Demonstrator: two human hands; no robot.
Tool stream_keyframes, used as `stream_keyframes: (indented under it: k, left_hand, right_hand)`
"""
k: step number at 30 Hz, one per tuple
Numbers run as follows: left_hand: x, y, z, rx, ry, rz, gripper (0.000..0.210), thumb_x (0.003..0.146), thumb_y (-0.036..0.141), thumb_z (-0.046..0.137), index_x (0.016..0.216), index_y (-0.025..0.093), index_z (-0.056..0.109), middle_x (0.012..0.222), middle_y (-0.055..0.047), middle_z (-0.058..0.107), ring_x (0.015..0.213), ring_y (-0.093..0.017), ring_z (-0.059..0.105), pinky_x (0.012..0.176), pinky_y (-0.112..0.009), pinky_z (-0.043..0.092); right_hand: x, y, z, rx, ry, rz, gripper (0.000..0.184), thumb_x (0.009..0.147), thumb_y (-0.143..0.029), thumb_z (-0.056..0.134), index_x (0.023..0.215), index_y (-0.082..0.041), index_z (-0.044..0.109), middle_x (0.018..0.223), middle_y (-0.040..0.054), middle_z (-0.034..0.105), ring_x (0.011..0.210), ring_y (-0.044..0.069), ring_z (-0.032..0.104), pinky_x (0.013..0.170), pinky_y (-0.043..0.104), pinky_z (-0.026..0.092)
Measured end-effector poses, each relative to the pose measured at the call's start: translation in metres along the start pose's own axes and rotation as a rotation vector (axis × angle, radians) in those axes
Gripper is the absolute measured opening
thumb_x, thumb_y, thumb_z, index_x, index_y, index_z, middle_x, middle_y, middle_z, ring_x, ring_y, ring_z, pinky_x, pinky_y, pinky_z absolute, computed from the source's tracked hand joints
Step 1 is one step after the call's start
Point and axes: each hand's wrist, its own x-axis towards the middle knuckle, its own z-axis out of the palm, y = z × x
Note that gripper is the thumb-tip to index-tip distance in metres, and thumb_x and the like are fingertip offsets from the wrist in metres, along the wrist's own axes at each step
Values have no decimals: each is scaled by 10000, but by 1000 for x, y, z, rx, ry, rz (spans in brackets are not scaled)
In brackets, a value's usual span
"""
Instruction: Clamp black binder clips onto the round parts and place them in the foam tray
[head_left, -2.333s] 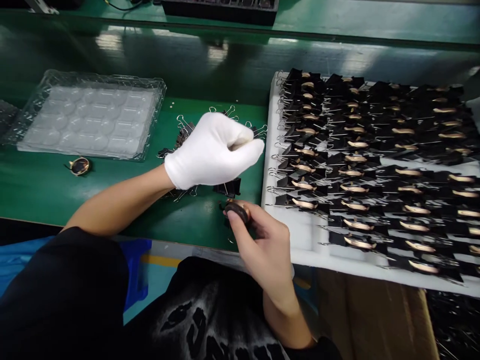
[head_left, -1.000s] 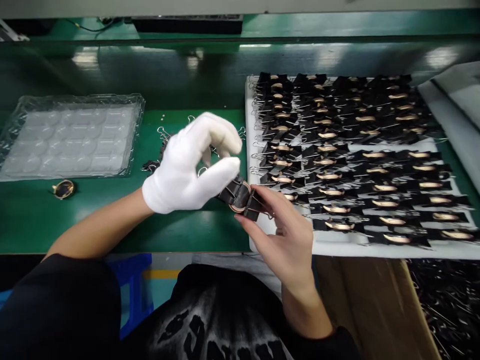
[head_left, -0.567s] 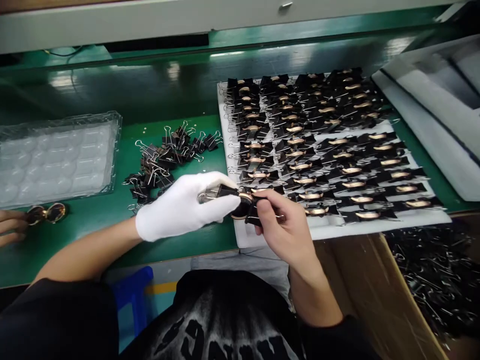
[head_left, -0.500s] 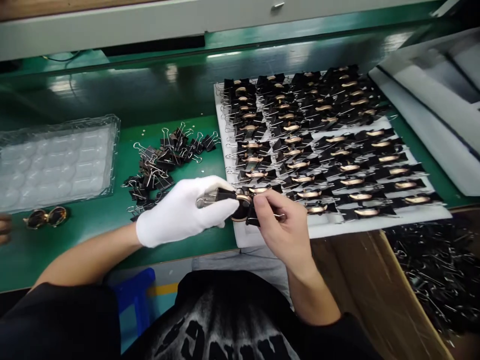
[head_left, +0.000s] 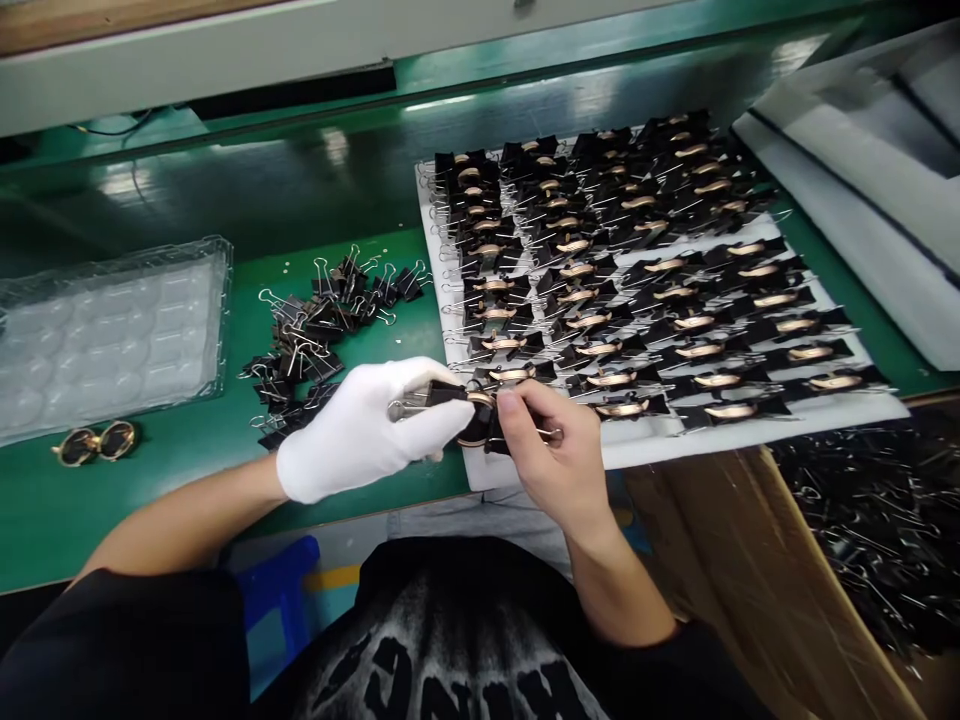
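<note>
My left hand [head_left: 367, 425], in a white glove, closes around a gold-rimmed, dark round-lensed piece [head_left: 475, 430] that looks like sunglasses. A black binder clip [head_left: 444, 393] with wire handles sits on it between my gloved thumb and forefinger. Bare, my right hand [head_left: 559, 450] pinches another black binder clip [head_left: 498, 438] at the piece's right side; its wire handles poke out past the fingers, which partly hide the clip. Both hands are at the front left corner of a white foam board [head_left: 645, 455], beside rows of gold pieces [head_left: 510, 375] held in black clips.
Loose binder clips [head_left: 307, 330] lie heaped on the green table [head_left: 360, 490]. Farther left are a clear plastic tray [head_left: 112, 340] and gold-rimmed round sunglasses [head_left: 96, 442]. A cardboard box [head_left: 720, 540] full of clips [head_left: 877, 530] stands below right. Foam sheets [head_left: 847, 200] lean at the right.
The view has shifted slightly. Both hands keep their grip on the piece and clips, with little movement. A co-worker's fingers at the left edge are out of view now.
</note>
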Motion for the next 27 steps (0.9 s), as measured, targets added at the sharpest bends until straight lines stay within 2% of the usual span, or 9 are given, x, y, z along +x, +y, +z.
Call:
stream_keyframes:
  k: [2,4,7,9,12,14,18,22,27]
  left_hand:
    - [-1,-2,-1,119,-6,102,196,984,377,632,1082,235,725,817,49,753,703,-124,692,693,-242,549]
    - [-1,-4,-1,250,-69,225,194,975,321,641,1135,251,727,971,26,761,849,-138,705,791,-260,543]
    - [-2,-8,6,467,-122,388,183,964,291,664,1128,241,725,984,-4,743,906,-172,694,813,-308,509]
    - [-1,-12,16,666,-44,516,165,984,318,648,1081,212,729,898,-24,724,812,-197,668,732,-341,465]
    - [4,-18,34,867,120,643,207,1014,344,605,1067,184,726,814,-41,704,715,-213,634,666,-356,402]
    - [9,-20,41,929,193,653,206,1013,329,607,1109,182,717,821,-45,723,737,-218,656,678,-357,391]
    - [15,-18,41,1035,281,670,181,1017,320,614,1074,176,707,835,-50,752,758,-222,675,698,-373,376]
    - [17,-16,38,1054,287,660,160,1009,327,632,1039,184,699,817,-37,743,746,-217,663,703,-381,369]
    - [19,-16,51,1129,303,636,198,1008,394,641,982,214,717,816,-32,752,732,-219,652,686,-385,318]
  right_hand:
    - [-5,2,-4,-43,13,-42,324,1049,-379,608,783,-199,652,610,-53,523,543,92,464,516,240,358]
    - [-12,6,-12,-132,-15,-155,249,1048,-360,629,862,-199,669,665,-37,594,572,103,526,542,244,407]
    - [-25,17,-30,-334,-29,-393,212,1023,-395,689,1049,-185,681,818,28,689,693,148,629,632,272,506]
    - [-33,26,-42,-497,70,-504,317,970,-422,757,1152,-175,674,932,83,700,827,203,674,738,326,566]
    - [-39,36,-50,-645,278,-540,400,894,-410,842,1200,-204,686,981,91,654,928,257,673,820,403,589]
    - [-41,41,-49,-643,340,-516,360,893,-360,845,1190,-227,693,960,68,626,901,245,665,803,402,584]
    - [-45,48,-42,-634,359,-476,271,903,-251,825,1136,-232,689,986,71,630,933,249,671,823,418,574]
    - [-47,52,-40,-664,410,-457,249,880,-232,849,1074,-235,694,1023,83,608,997,272,651,855,450,568]
    - [-47,52,-43,-646,407,-461,231,878,-212,840,1058,-226,696,1051,94,588,1024,277,618,847,445,570]
